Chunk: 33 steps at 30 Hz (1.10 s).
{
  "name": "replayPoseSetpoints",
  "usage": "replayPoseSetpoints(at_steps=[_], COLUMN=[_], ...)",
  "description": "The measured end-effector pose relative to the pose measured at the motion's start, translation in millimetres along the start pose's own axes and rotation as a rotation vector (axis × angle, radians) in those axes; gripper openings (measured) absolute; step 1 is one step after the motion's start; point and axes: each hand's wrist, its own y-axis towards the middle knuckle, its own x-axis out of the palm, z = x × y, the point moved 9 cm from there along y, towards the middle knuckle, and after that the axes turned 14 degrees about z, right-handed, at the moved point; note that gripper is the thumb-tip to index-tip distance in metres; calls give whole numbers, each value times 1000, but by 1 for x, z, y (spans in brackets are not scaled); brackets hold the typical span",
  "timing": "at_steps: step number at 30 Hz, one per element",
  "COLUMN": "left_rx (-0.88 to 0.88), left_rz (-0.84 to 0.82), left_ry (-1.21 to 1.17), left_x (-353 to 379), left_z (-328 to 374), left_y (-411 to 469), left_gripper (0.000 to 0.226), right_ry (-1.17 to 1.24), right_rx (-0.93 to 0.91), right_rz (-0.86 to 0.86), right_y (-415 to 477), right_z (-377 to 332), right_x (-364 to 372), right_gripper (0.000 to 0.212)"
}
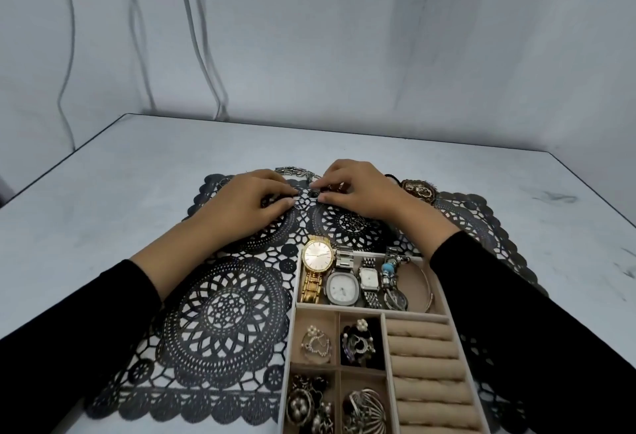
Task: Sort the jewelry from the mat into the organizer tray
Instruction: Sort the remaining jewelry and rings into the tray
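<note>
A black lace mat (pixel 220 313) covers the table, and both hands are at its far middle. My left hand (pixel 251 196) has curled fingers, and its thumb and fingertips pinch a thin silver ring (pixel 298 205) on the mat. My right hand (pixel 358 189) pinches a small dark-stone ring (pixel 313 194) between thumb and forefinger. A silver chain (pixel 292 170) lies just beyond the hands. To the right of my right hand sits a bronze brooch (pixel 418 190). The beige organizer tray (pixel 292 330) lies near me, right of centre.
The tray's far compartment holds a gold watch (pixel 318 256), two silver watches and bracelets. Brooches and earrings fill its small left compartments, and padded ring rolls (pixel 423 351) line its right side. Grey wall and hanging cables stand behind the table.
</note>
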Motion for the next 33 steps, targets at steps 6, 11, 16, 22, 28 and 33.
replayPoseSetpoints(at_steps=[6, 11, 16, 22, 28, 33], left_rx=[-49, -94, -133, -133, -87, -39], left_rz=[17, 23, 23, 48, 69, 80], left_ry=[-14, -20, -44, -89, -130, -154], left_x=[-2, -3, -3, -2, -3, -3], left_z=[-12, -16, -17, -18, -16, -14], left_y=[8, 12, 12, 9, 7, 6], left_gripper=[20, 15, 11, 11, 14, 15], right_ry=[-47, -73, -110, -115, -119, -88], right_rx=[-27, -28, -32, 9, 57, 84], right_rz=[-22, -41, -69, -102, -147, -166], right_y=[1, 1, 2, 0, -2, -4], right_z=[-2, -3, -4, -1, 4, 4], right_x=[3, 4, 7, 6, 8, 9], right_gripper=[21, 23, 21, 17, 17, 5])
